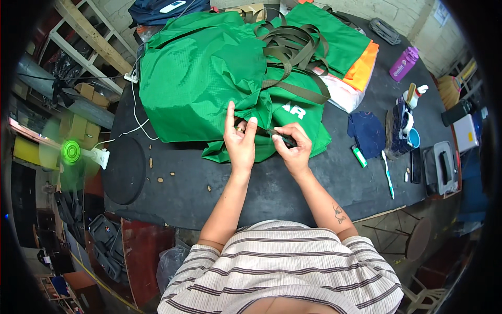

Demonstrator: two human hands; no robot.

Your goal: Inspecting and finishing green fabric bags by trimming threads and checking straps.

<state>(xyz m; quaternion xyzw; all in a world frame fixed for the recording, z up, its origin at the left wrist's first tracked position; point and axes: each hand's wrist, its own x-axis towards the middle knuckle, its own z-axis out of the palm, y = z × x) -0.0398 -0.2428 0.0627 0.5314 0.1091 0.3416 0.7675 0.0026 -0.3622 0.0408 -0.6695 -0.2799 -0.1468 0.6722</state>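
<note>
Well, from where I stand, both hands are at work in the middle of the frame, by the near edge of a green bag [204,83] that lies heaped on the dark surface [272,186], filling the upper middle. The right hand [294,148] has its grip closed, thumb against curled fingers, on a small black tool [287,140] held close to the cloth. Just beside it, the left hand [240,141] points its index finger and thumb up, apart from each other, with the other fingers bent in against the bag; whether that grip pinches cloth or strap, I cannot tell. Brown straps [293,39] loop over the bag's top, at upper center. Right of them lie a folded green cloth [332,39], an orange cloth [362,68] and something white [342,93] below. Toward the upper right stands a purple bottle [404,64]. Farther down the right side are a navy cloth [367,134], a lighter [359,156], a toothbrush [388,175] and a blue cup [413,138]. At left, a green fan [71,152] sits beyond the surface, and a white cable [134,102] runs near the bag.
</note>
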